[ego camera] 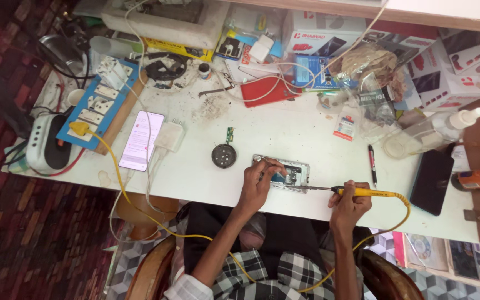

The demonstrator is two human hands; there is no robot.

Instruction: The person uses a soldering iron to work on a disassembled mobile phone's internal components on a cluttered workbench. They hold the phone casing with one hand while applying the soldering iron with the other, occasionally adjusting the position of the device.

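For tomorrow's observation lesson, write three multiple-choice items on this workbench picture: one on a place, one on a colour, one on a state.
1. Where does the round dark speaker part lie?
A. left of the opened phone with its back removed
B. on the black phone
C. on the floor

2. What colour is the handle of the soldering iron in the right hand?
A. red
B. yellow
C. green

3. How is the screen of the white-edged phone beside the white charger?
A. cracked
B. dark
C. lit

Answers: 1 A, it lies on the white table just left of the opened phone, which the left hand touches; 2 B, handle and cord are yellow; 3 C, its screen glows pale.
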